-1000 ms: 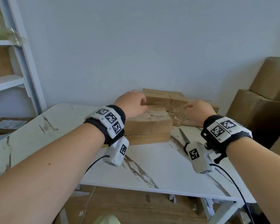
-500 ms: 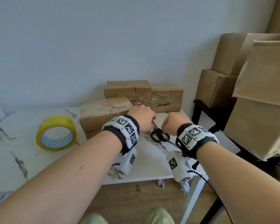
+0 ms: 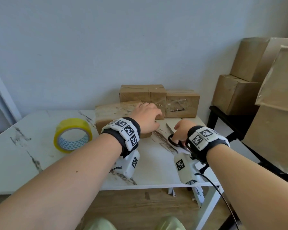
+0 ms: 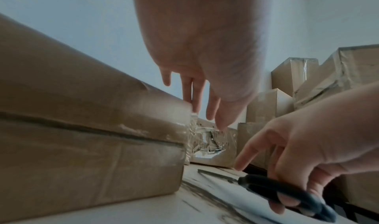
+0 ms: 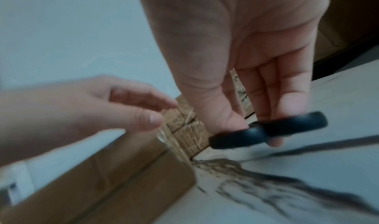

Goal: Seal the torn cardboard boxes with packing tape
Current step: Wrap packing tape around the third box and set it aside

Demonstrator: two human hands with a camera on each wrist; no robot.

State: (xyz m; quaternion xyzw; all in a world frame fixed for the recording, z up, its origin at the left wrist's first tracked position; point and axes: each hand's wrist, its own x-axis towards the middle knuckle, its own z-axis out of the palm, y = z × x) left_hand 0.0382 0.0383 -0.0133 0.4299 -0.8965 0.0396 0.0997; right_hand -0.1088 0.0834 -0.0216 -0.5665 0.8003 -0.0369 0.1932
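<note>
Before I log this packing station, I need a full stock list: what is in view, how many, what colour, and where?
tape roll: one, yellow, on edge on the table's left part.
small boxes: three, brown cardboard, on the table by the wall; the near one lies under the left hand.
scissors: one, black handles, on the table right of the near box.
table: one, white marbled.
large boxes: several, brown, stacked at right.
left hand: fingers loosely spread over the near box.
right hand: fingers gripping the scissors' handles.
</note>
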